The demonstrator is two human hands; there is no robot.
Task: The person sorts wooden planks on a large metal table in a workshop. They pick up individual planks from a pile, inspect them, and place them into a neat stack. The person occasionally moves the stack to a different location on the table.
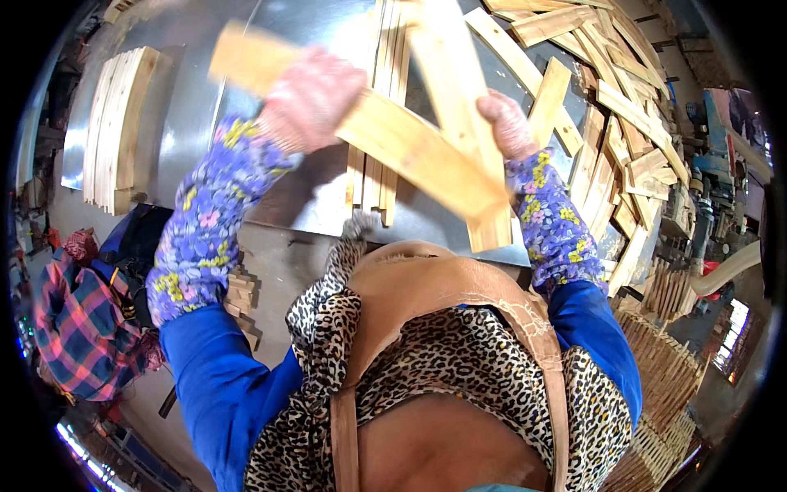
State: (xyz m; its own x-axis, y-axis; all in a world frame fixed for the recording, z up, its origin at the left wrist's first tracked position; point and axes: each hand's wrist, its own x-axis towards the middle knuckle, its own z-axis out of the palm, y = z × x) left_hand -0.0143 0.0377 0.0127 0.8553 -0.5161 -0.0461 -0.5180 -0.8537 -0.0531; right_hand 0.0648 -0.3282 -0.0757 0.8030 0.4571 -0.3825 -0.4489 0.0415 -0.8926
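Note:
My left hand (316, 98), in a pinkish knit glove, is closed around a pale wooden board (402, 139) that slants down to the right; its far left end is blurred. In my right hand (508, 123), also gloved, a second wooden board (455, 82) is gripped by its right edge. The two boards cross near their lower ends, the left one lying over the right one. Beneath them, several narrow wooden strips (373, 176) lie side by side on the shiny metal table (197, 98).
A neat stack of boards (119, 131) stands at the table's left. Loose boards (607, 107) lie heaped at the right. A person in a plaid shirt (82, 320) is at the lower left. Stacked wood pieces (238, 299) and bundled slats (656, 353) sit below table level.

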